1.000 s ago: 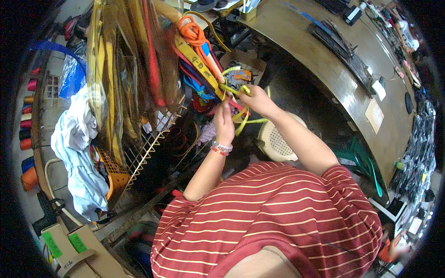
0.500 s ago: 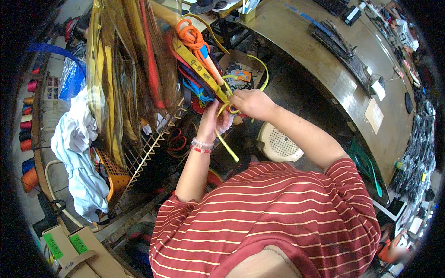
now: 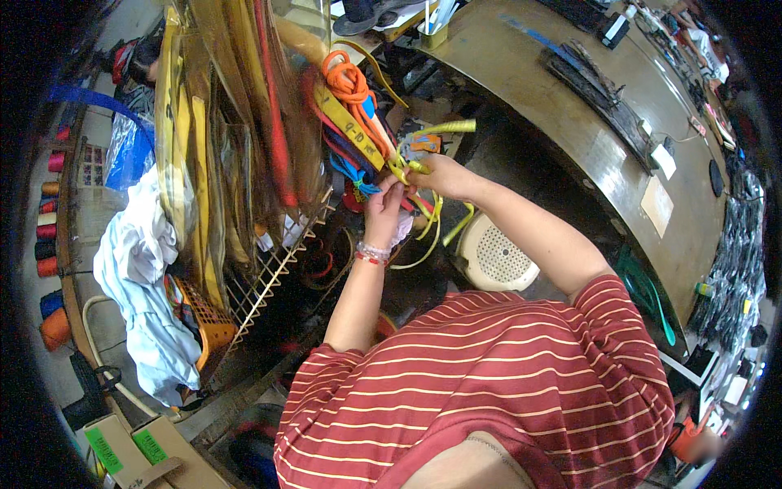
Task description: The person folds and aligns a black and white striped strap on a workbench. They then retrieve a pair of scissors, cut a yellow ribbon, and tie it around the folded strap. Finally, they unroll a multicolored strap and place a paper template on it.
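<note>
Left hand [image 3: 383,213]: raised, fingers curled around one yellow strap [image 3: 430,213], a bead bracelet at the wrist.
Right hand [image 3: 436,173]: fingers pinching the same strap at its upper end.
Strap: loops between both hands, just beside one orange rope [image 3: 349,81] hanging on the wire rack [image 3: 277,265].
Stool [image 3: 495,257]: one, white, below the hands.

A long brown table [image 3: 570,106] runs along the right side. Near its far end stands a small yellow holder [image 3: 434,34] with white sticks in it; a dark flat strip [image 3: 599,90] lies along its middle, and white paper slips [image 3: 658,204] lie toward its near edge.
</note>
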Tool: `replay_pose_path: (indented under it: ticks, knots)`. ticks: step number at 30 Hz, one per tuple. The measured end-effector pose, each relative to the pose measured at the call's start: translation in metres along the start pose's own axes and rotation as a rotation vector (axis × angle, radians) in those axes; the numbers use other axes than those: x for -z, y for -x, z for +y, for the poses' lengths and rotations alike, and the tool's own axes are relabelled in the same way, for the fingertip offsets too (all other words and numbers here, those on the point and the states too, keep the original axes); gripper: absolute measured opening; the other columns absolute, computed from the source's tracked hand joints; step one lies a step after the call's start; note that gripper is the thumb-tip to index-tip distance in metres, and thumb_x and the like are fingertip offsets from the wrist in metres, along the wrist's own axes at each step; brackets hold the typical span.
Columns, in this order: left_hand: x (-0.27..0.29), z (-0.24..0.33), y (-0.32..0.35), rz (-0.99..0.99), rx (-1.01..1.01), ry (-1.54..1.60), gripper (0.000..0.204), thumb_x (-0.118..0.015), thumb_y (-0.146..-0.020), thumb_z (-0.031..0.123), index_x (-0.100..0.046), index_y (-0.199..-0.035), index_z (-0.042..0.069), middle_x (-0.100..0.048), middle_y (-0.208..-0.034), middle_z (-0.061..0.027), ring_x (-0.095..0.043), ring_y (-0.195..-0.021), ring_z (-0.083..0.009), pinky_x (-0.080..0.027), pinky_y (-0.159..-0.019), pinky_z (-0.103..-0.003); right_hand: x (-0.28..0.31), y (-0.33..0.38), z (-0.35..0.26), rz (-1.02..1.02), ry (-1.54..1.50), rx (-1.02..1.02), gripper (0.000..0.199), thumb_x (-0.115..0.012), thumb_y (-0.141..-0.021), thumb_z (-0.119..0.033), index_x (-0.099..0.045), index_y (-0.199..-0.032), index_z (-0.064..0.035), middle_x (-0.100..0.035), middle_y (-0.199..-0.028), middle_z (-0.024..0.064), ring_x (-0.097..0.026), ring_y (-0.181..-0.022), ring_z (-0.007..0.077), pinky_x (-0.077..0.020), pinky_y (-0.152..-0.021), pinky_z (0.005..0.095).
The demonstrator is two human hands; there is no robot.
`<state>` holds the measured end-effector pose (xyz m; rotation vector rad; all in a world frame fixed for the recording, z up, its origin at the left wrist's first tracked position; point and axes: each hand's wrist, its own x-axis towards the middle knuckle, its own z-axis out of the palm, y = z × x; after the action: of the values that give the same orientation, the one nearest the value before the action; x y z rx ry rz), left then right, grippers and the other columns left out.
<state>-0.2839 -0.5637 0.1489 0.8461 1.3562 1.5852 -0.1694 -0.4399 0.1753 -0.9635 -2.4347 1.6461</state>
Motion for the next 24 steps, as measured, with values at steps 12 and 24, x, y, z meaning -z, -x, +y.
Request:
replay_pose_path:
  ticks: [12,24]
  knots:
    - [0.057,-0.013,0.003,0.245,-0.151,-0.562,0.015,-0.054,-0.09,0.015,-0.056,-0.101,0.005,-0.064,-0.081,-0.0068,-0.061,-0.071,-0.0188,-0.049,-0.066,-0.032,0.062,-0.016,-0.003,0.238,0.055,0.216,0.042,-0.072,-0.075,-0.031,-0.06,-0.104,-0.0031,-0.064,-0.092,0.0164,-0.062,-0.084,0.0326,-0.0481,-0.075,0.0387]
    - [-0.109,0.037,0.042,-0.313,0.161,0.088,0.05,-0.039,-0.096,0.044,-0.057,-0.116,0.001,-0.059,-0.1,-0.004,-0.056,-0.088,-0.0113,-0.049,-0.068,-0.025,0.053,0.146,0.005,0.388,-0.22,0.253,0.043,-0.042,-0.093,-0.037,-0.052,-0.116,-0.0022,-0.048,-0.101,0.0102,-0.051,-0.059,0.0161,-0.0424,-0.05,0.0268]
